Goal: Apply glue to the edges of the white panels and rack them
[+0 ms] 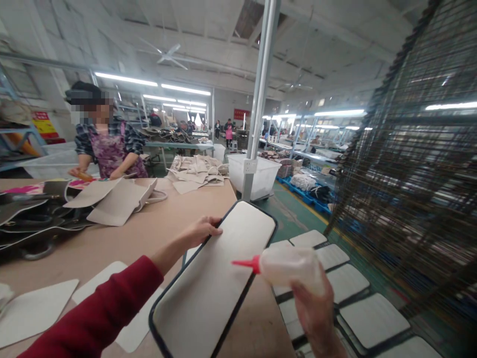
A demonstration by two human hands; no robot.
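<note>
My left hand (200, 231), in a red sleeve, grips the left edge of a long white panel (218, 278) with a dark border and rounded corners, held tilted above the brown table (137, 238). My right hand (316, 313) holds a clear squeeze bottle (290, 266) with a red nozzle. The nozzle tip points left at the panel's right edge.
Several similar white panels (368, 318) lie on a rack at the lower right. A tall wire rack (410, 174) stands on the right. Beige bag pieces (112, 199) and dark bags (33, 219) lie on the table. A person (106, 144) works at the far left. A grey pole (259, 99) rises beside a white bin (253, 176).
</note>
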